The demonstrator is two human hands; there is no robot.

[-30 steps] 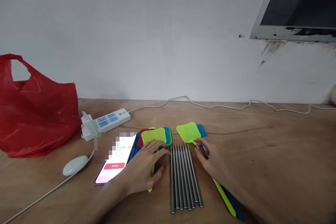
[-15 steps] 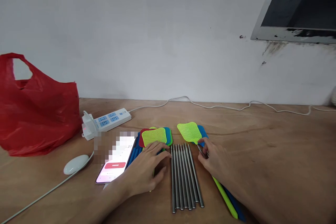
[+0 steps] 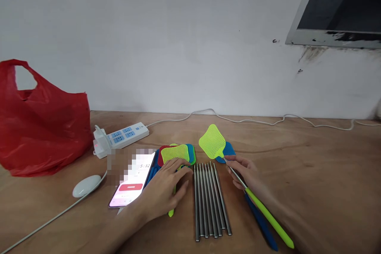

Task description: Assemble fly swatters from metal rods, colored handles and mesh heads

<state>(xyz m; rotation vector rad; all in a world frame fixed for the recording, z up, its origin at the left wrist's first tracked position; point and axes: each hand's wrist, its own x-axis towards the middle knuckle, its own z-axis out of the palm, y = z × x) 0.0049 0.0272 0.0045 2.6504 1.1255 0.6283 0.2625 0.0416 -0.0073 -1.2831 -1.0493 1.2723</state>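
Note:
My right hand (image 3: 247, 171) grips a yellow-green fly swatter (image 3: 212, 141) by its metal shaft, close to the mesh head. The swatter is lifted off the table at a slant, its handle pointing toward the lower right. Below it on the table lies a blue fly swatter (image 3: 229, 150), partly covered by my right hand. My left hand (image 3: 170, 184) lies over a pile of fly swatters with yellow, red, blue and green heads (image 3: 175, 153), fingers curved and thumb apart. Between the hands lies a row of several metal rods (image 3: 209, 202); the left fingertips come close to its left edge.
To the left, a lit phone (image 3: 135, 178) leans beside the left forearm. A white power strip (image 3: 122, 137), a white mouse-shaped object (image 3: 86, 186) with a cable, and a red plastic bag (image 3: 44, 123) stand farther left. A thin white cord (image 3: 238, 121) runs along the wall.
My right hand has raised the yellow-green fly swatter off the blue one, its head moving up and its handle swinging right. My left hand has barely shifted.

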